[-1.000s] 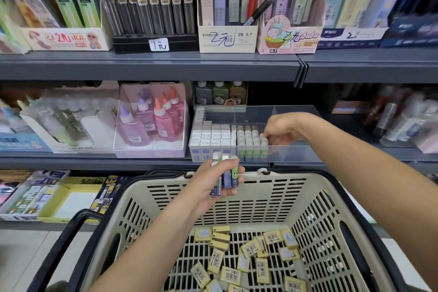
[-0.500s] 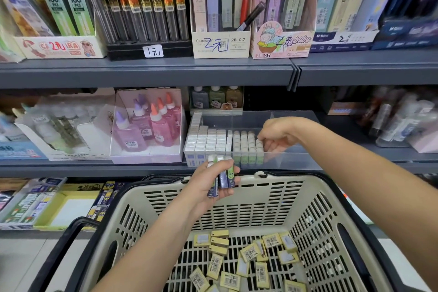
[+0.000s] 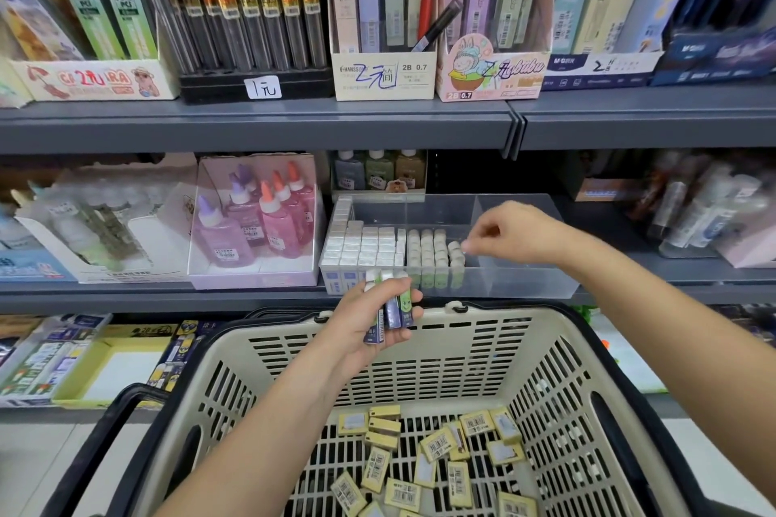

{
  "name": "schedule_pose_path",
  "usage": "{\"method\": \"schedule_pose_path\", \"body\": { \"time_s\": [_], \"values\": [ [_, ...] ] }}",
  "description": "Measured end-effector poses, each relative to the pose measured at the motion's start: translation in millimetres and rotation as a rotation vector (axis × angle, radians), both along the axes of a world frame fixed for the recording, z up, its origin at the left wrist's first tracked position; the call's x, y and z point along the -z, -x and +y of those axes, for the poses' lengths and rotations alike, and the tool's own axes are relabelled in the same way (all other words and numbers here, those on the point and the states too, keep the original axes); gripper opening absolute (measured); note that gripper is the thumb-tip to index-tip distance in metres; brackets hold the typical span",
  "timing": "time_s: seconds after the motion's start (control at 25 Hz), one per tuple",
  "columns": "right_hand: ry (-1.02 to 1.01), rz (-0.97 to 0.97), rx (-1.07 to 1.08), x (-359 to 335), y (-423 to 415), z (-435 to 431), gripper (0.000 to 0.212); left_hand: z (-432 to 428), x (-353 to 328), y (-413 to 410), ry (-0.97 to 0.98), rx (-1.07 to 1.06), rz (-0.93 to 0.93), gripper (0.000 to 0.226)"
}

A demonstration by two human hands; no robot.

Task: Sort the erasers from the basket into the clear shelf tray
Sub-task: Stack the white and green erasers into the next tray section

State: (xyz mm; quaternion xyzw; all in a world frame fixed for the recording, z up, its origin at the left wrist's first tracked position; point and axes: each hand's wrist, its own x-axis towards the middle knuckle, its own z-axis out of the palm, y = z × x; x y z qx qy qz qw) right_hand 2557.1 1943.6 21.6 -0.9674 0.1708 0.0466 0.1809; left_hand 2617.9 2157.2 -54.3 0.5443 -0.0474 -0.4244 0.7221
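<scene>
**Left hand**: centre of frame, above the far rim of the basket. Fingers and thumb are curled round a small bunch of sleeved erasers with blue and green wrappers, held upright. The exact count is not clear.

**Right hand**: right of centre, over the clear tray, which sits on the middle shelf. Thumb and forefinger tips are drawn together and the remaining fingers are curled. The tips lie just beside the top of the rightmost of the upright erasers. Whether they pinch it or only touch it cannot be determined.

**Clear tray:** the left portion is filled with upright erasers in tight rows, square-topped at the left and round-topped beside them.

**Basket:** cream with a dark rim and handle, filling the lower half of the frame. Yellow-wrapped erasers lie loose and scattered on its slotted floor, many with the barcode side up.

**Adjacent stock:** pink and purple glue bottles stand in a display box just left of the tray, on the same shelf.
</scene>
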Motion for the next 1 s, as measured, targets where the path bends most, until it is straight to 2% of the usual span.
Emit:
{"method": "schedule_pose_path", "body": {
  "time_s": [0.12,0.2,0.32,0.48,0.76,1.0],
  "values": [
    [0.156,0.063,-0.004,21,23,2,0.038,-1,-1,1,0.004,0.003,-0.001,0.025],
    [0.217,-0.01,-0.014,36,27,1,0.028,-2,-1,2,0.004,0.009,-0.008,0.023],
    [0.199,-0.111,-0.079,45,30,-6,0.019,-2,-1,3,-0.001,0.007,-0.004,0.022],
    [0.172,-0.143,-0.137,51,30,-14,0.018,-1,-2,3,0.001,0.003,-0.007,0.042],
    [0.137,-0.175,-0.213,51,29,-19,0.016,1,-3,5,0.003,0.003,-0.006,0.042],
    [0.107,-0.211,-0.23,52,32,-19,0.018,4,-3,2,-0.009,-0.013,-0.005,0.021]
  ]
}}
